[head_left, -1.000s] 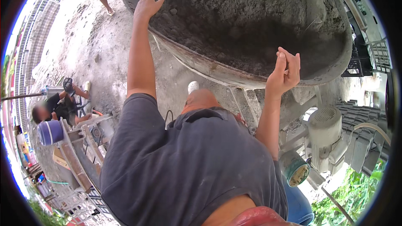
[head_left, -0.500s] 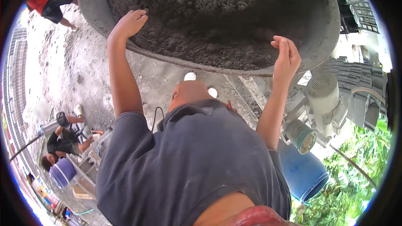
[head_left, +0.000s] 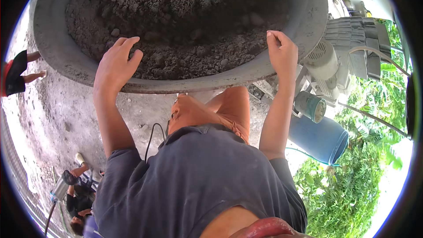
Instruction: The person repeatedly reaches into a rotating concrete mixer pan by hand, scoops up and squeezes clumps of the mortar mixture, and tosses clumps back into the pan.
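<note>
Over the last second, the wide, round, grey basin with a dust-caked rim (head_left: 55,55) has been brought more squarely before the torso in the head view. The crumbly, dark-grey lumpy material (head_left: 189,59) is held inside it. The bare left hand (head_left: 115,65), earlier seen farther out, is now placed over the near-left rim, thumb spread wide from the fingers, nothing gripped. The bare right hand (head_left: 284,53) is held over the near-right rim, fingers bunched; its grip cannot be told. Contact is not confirmed. Judgement: both sides are now within reach, but no load appears lifted.
</note>
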The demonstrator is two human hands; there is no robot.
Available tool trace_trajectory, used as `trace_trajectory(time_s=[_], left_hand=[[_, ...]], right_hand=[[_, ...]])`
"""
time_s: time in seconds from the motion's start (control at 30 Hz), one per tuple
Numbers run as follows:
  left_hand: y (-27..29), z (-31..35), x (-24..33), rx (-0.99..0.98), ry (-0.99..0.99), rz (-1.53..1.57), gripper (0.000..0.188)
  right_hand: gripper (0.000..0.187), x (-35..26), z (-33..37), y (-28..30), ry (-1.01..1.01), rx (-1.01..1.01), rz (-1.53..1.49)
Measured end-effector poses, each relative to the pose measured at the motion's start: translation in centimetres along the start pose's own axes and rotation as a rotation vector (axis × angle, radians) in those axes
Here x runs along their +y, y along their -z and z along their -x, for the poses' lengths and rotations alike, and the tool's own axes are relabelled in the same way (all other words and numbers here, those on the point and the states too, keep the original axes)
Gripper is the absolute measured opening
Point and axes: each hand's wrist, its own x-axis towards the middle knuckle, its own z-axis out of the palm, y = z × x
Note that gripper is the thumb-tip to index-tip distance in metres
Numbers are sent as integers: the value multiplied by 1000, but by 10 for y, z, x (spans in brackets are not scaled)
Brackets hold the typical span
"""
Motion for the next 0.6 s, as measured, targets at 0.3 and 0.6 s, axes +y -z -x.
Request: trace_trajectory(time_s=[0.3,0.6], left_hand=[[13,-32,27,-476,-408,1,38],[-178,-225,162,-405,-924,-53,30]], right_hand=[[17,17,-3,5,-43,49,-375],[30,68,-155,30,314,-694,167]])
